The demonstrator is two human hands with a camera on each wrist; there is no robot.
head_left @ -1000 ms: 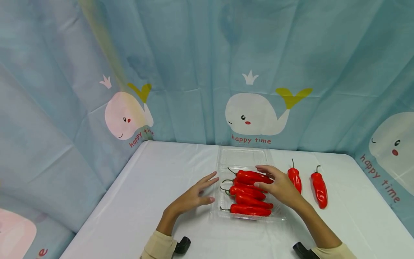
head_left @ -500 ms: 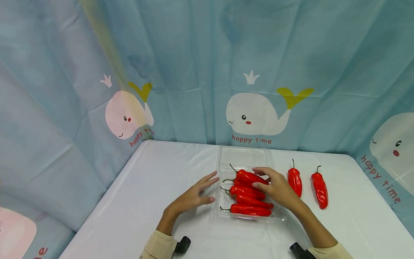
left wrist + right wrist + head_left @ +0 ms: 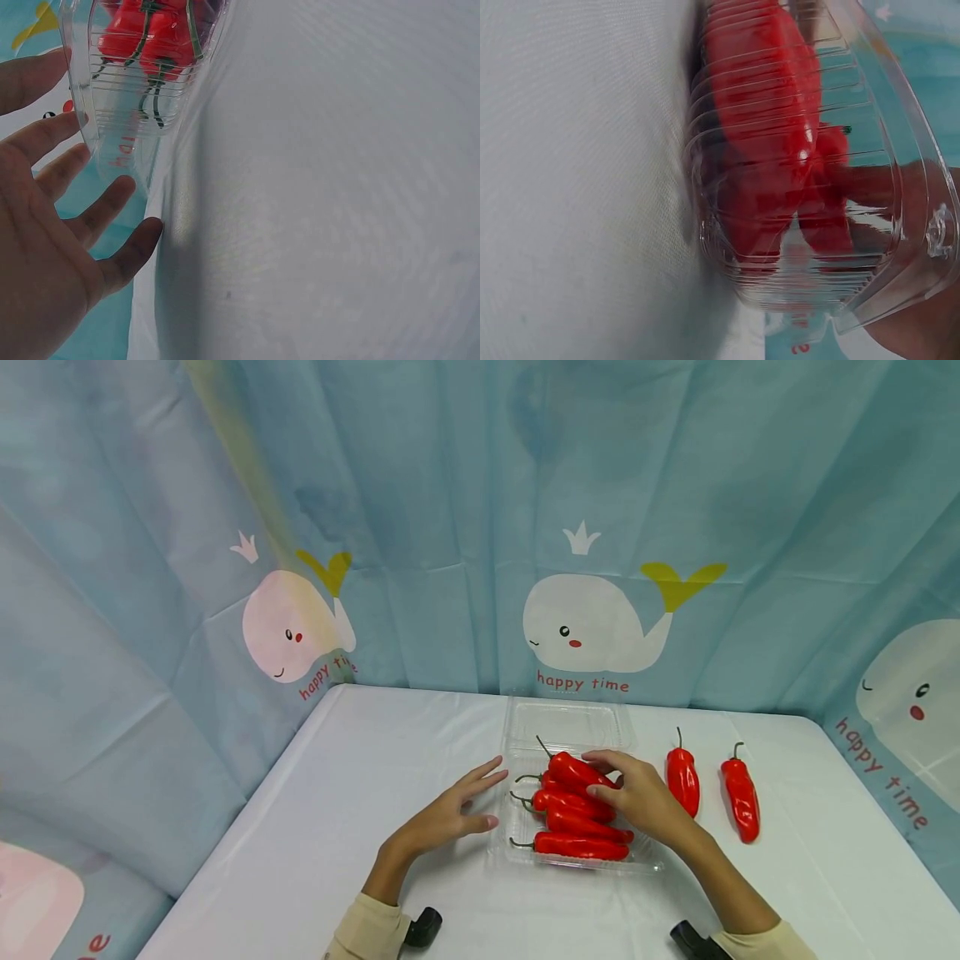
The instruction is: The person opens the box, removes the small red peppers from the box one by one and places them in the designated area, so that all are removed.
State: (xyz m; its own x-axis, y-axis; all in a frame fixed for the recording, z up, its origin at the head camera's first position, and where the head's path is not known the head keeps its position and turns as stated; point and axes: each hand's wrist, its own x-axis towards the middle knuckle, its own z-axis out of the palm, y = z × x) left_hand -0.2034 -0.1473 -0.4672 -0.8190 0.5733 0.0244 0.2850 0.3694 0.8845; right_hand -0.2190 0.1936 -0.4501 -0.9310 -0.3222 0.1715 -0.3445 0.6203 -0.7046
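Note:
Several red peppers (image 3: pixel 581 846) lie in a row in a clear plastic clamshell box (image 3: pixel 645 863), green stems to the left. My right hand (image 3: pixel 647 795) reaches over the box's right side and grips the tip end of the rearmost red pepper (image 3: pixel 576 770), which slants with its stem up and back. Through the clear wall in the right wrist view, fingers (image 3: pixel 866 187) show against the peppers. At the box's left edge my left hand (image 3: pixel 442 814) holds nothing, fingers spread. The left wrist view shows its fingertips close to the rim; whether they touch cannot be told.
Two more red peppers (image 3: pixel 682 783) (image 3: pixel 742 799) lie on the white tablecloth (image 3: pixel 360 760) right of the box. The box's lid (image 3: pixel 566 724) lies folded open toward the back. A blue whale-print curtain (image 3: pixel 450 627) hangs behind the table.
My right hand has shifted a little left with the rearmost pepper, whose stem end has swung up and rightward. My left hand stays where it was.

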